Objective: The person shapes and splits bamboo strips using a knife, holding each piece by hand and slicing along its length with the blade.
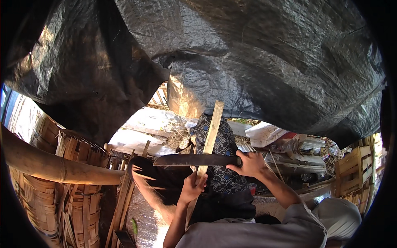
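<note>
My right hand (251, 163) is wrapped round the handle of a long dark machete (190, 160). Its blade points left and lies across a pale split bamboo strip (213, 130), apparently touching it. The strip stands tilted in front of me, its top end leaning away and its lower end running down beside my body. My left hand (192, 187) grips the strip just below the blade. A dark patterned cloth (225, 173) with blue dots drapes over my leg behind the strip.
Woven bamboo baskets (78, 198) stand at the left, under a thick bamboo pole (62, 167). Black tarpaulin (269, 62) hangs overhead. A red cup (252, 189) sits to the right, near a bamboo crate (353, 167). Thin bamboo strips (124, 194) lean by my left knee.
</note>
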`<action>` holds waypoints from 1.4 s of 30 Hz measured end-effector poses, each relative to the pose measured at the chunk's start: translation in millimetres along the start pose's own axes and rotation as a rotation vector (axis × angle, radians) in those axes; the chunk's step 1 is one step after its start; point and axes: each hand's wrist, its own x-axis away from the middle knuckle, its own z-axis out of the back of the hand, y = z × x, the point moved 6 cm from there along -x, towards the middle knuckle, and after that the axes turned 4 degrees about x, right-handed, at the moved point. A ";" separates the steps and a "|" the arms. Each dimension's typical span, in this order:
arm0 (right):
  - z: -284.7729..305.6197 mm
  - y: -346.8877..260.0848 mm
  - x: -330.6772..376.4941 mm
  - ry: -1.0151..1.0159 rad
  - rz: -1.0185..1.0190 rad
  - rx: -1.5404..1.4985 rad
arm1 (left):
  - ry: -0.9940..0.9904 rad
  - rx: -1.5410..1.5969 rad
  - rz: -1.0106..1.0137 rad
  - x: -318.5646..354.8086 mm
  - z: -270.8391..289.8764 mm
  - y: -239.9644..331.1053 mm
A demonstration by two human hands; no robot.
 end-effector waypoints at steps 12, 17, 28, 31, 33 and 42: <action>-4.9 47.2 -21.2 -0.090 -0.240 0.126 | 0.147 -0.257 -0.128 -0.4 0.3 -6.5; 3.2 30.9 -22.1 -0.205 -0.304 -0.091 | 0.135 -0.133 -0.108 -2.6 2.6 -9.4; -7.3 30.6 -33.1 -0.323 -0.172 0.119 | 0.300 -0.475 -0.236 -7.4 -5.6 23.3; -6.9 10.9 -12.2 -0.308 -0.099 0.029 | 0.250 -0.361 -0.248 -7.9 -6.6 16.9; 1.8 -5.0 -13.9 -0.440 -0.017 0.152 | 0.283 -0.423 -0.278 -6.4 -7.5 12.6; 4.6 43.3 -44.3 -0.268 -0.421 -0.131 | 0.267 -0.431 -0.174 -12.8 -11.7 18.1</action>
